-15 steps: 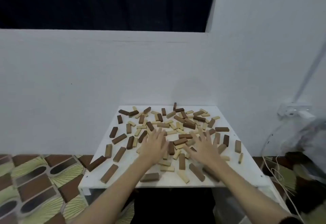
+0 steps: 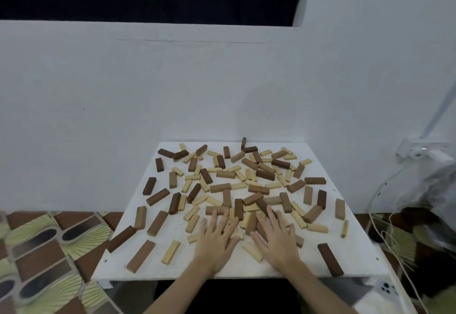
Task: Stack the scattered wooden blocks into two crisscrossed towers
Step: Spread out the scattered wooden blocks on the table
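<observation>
A white worktop stands against a white wall, and wooden blocks lie scattered flat over most of its surface in dark brown, mid brown and pale yellow. No tower stands anywhere on the worktop; the blocks lie singly or loosely overlapping, thickest through the middle of the worktop and thinner toward its edges.

Both hands lie palm down at the near middle of the worktop, side by side and just apart. The left hand has its fingers straight and spread wide, resting on pale blocks and on the near end of a brown one; it grips nothing. The right hand is likewise flat with fingers fanned wide, covering a few brown and pale blocks, holding none.

At the worktop's near left corner a dark block lies over the edge, with a long brown block just inside it. Near the worktop's near right corner lies a dark brown block, well apart from the hands. One dark block leans at the worktop's far edge against the wall.

Left of the worktop is a patterned tiled floor. Right of the worktop, a wall socket with a white cable hanging down.
</observation>
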